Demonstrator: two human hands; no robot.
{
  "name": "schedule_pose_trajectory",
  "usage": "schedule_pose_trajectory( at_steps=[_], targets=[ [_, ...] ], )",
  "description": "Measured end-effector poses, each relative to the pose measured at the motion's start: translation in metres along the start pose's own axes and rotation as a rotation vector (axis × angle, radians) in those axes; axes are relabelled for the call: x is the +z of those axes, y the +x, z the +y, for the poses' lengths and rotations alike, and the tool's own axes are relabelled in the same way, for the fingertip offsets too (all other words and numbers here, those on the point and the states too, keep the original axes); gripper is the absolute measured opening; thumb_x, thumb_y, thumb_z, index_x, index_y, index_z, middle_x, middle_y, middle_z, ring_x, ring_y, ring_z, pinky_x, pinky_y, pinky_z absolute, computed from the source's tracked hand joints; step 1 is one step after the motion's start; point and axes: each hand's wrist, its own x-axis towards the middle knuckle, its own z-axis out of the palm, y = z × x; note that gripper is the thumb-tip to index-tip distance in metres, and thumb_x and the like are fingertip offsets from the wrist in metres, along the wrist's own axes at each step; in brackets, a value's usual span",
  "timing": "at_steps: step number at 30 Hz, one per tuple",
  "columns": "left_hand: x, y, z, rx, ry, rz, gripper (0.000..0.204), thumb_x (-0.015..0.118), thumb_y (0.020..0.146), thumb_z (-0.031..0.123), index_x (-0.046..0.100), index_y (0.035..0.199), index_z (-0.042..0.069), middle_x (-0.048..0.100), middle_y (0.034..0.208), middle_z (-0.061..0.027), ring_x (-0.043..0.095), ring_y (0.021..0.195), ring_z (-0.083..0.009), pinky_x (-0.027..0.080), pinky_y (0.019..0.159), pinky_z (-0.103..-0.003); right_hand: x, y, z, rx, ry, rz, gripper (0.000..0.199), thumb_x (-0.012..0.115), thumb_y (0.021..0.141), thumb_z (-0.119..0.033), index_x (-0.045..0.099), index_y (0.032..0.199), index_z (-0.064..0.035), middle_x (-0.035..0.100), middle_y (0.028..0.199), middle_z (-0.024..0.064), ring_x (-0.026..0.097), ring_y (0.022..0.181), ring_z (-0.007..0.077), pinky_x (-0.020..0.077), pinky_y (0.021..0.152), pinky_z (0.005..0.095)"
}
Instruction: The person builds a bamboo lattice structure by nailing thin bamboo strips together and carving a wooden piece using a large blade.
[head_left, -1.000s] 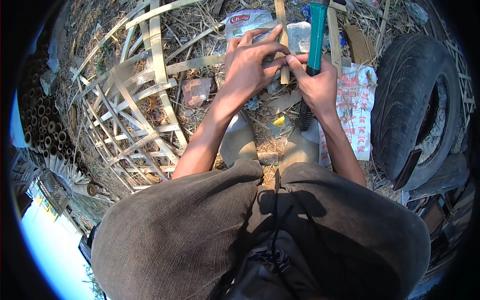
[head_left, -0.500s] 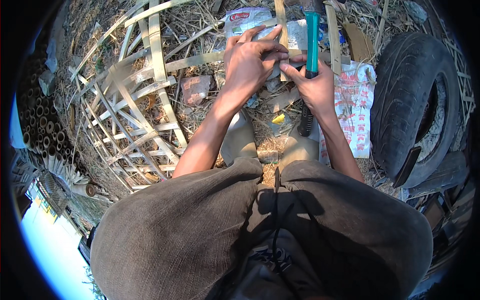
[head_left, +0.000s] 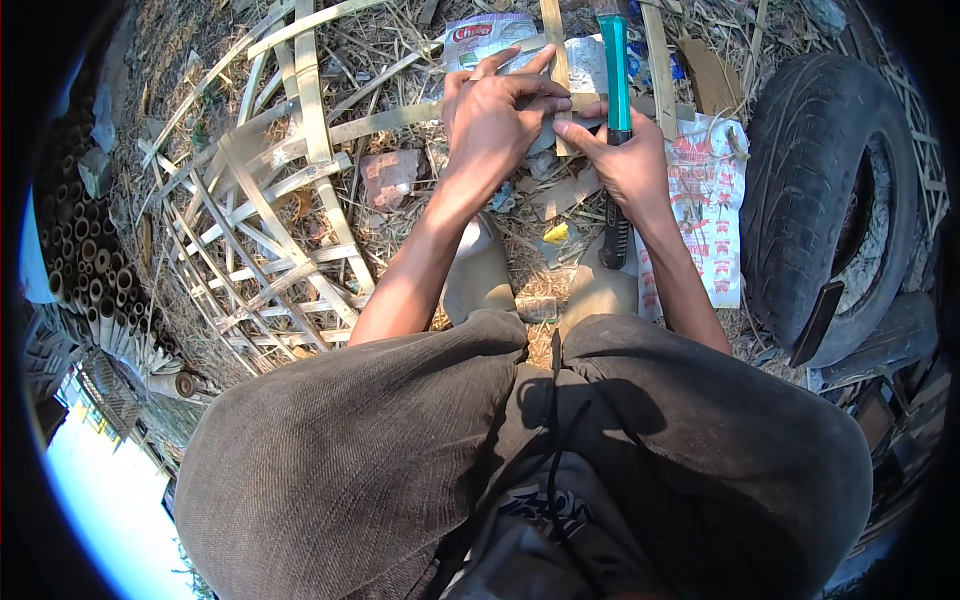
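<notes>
while right hand [head_left: 636, 160] curls round green-black tool [head_left: 617, 80], part-spread left hand [head_left: 490, 115] has bamboo strip [head_left: 560, 75] at fingertips, grip unclear.

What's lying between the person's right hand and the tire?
In the head view, a white sheet with red print lies between the right hand and the tire.

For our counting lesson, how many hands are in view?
2: the left hand at the crossing strips, and the right hand around the teal tool. No other hand shows, and neither is fully hidden.
</notes>
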Motion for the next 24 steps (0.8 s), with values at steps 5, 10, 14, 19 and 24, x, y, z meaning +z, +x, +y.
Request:
schedule_pose_trajectory(
  at_steps=[5,10,14,19,24],
  targets=[
    [-0.003,0.001,0.002,0.004,0.023,0.005,0.015,0.078,0.085,0.03,0.082,0.096,0.022,0.07,0.131,0.0056,0.055,0.134,-0.0208,0.032,0.111,-0.042,-0.001,0.002,-0.008,0.06,0.13,-0.014,0.04,0.084,0.087,-0.039,0.071,0.092,-0.0013,0.055,0.059,-0.0046,0.048,0.05,0.0036,0.0365,0.045,0.0239],
    [-0.003,0.001,0.003,-0.001,0.021,-0.003,0.015,0.077,0.086,0.029,0.082,0.097,0.021,0.07,0.131,0.0055,0.055,0.135,-0.0202,0.031,0.112,-0.042,0.004,-0.001,-0.012,0.112,0.222,-0.025,0.04,0.08,0.09,-0.041,0.073,0.094,-0.0012,0.056,0.058,-0.0029,0.048,0.044,0.0061,0.0365,0.039,0.0251],
    [0.001,0.001,0.002,0.009,0.018,-0.004,0.014,0.076,0.087,0.03,0.082,0.097,0.022,0.07,0.132,0.0059,0.054,0.136,-0.0202,0.029,0.112,-0.042,0.001,0.001,-0.006,0.134,0.322,-0.057,0.037,0.079,0.091,-0.038,0.072,0.094,-0.0021,0.054,0.058,-0.0033,0.047,0.042,0.0057,0.0364,0.038,0.0241],
    [-0.001,0.001,0.0,0.0,0.022,-0.004,0.013,0.076,0.087,0.03,0.082,0.096,0.022,0.069,0.132,0.0054,0.053,0.137,-0.0198,0.029,0.112,-0.043,0.001,0.001,-0.008,0.155,0.311,-0.089,0.036,0.079,0.091,-0.037,0.071,0.093,-0.0023,0.052,0.058,-0.0042,0.047,0.043,0.0051,0.0366,0.038,0.0231],
    [0.0,0.0,-0.001,0.013,0.021,-0.003,0.013,0.076,0.087,0.03,0.081,0.097,0.022,0.07,0.132,0.0055,0.053,0.137,-0.0198,0.029,0.111,-0.043,0.0,0.002,-0.006,0.2,0.339,-0.097,0.036,0.08,0.091,-0.037,0.069,0.092,-0.0026,0.052,0.058,-0.0043,0.046,0.044,0.005,0.0367,0.039,0.0234]
  ],
)
